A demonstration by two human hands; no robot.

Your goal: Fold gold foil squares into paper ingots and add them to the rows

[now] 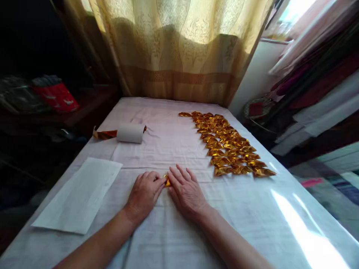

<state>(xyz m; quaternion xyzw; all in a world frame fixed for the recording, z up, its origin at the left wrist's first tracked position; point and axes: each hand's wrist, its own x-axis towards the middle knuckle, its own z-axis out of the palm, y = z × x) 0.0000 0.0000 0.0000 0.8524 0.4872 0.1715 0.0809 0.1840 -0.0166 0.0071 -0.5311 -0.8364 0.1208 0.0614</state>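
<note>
The held gold piece looks like glossy foil, the white sheet like matt paper.

Left hand and right hand are both bare; left forearm and right forearm, likewise bare, taper toward the hands

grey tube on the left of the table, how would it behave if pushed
The grey tube would probably roll if pushed, since it is round and lies on its side. The gold foil jutting from its left end looks thin, so it might bend.
</note>
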